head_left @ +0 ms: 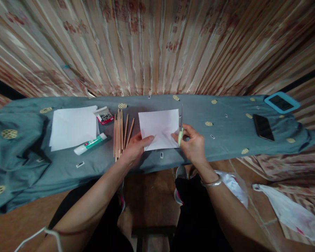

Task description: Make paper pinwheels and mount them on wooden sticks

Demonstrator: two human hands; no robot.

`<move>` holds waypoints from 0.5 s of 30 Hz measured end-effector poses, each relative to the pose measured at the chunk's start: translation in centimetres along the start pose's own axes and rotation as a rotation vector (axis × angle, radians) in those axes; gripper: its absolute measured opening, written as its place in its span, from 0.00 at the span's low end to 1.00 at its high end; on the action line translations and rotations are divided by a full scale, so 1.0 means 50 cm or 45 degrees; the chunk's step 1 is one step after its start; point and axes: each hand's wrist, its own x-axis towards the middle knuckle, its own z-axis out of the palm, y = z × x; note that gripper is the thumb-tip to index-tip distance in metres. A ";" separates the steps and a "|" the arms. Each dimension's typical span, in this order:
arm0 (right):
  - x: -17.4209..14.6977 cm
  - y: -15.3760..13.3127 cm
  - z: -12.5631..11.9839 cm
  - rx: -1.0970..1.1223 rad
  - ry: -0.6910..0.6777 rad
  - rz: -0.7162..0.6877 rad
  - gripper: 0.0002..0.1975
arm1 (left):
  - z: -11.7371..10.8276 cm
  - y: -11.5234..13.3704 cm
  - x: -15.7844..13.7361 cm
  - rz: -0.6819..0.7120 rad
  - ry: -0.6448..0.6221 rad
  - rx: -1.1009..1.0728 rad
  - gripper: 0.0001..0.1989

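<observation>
A white sheet of paper [160,124] is held up just over the cloth-covered table, slightly creased near its lower edge. My left hand [134,149] pinches its lower left corner, thumb on top. In my right hand [193,145] is a pair of scissors [180,135] with pale green handles, its blades pointing away from me along the paper's right edge. The right thumb also touches the sheet; whether the blades are apart is too blurred to tell. Several wooden pencils [118,131] lie beside my left hand, their lower ends partly hidden by it.
Left of the pencils are a small open box of metal pieces [104,117], a green-and-white glue tube [90,144] and a stack of white paper [72,127]. At the right lie a dark phone [263,126] and a blue-framed tablet [282,103]. Plastic bags [291,210] rest on the floor.
</observation>
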 end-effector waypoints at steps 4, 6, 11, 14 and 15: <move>0.005 -0.015 0.009 -0.044 0.090 -0.042 0.20 | 0.007 -0.022 -0.006 0.039 -0.110 -0.114 0.30; 0.009 -0.019 0.017 -0.014 0.100 -0.044 0.20 | 0.013 -0.038 -0.007 0.083 -0.117 -0.043 0.32; 0.016 -0.018 0.050 0.206 0.048 0.023 0.20 | 0.028 -0.063 -0.002 0.228 0.030 0.154 0.24; 0.020 -0.018 0.061 0.431 0.009 0.137 0.22 | 0.024 -0.055 0.007 0.229 0.148 0.097 0.23; 0.022 -0.020 0.061 0.533 -0.006 0.195 0.24 | 0.021 -0.050 0.010 0.234 0.191 0.069 0.23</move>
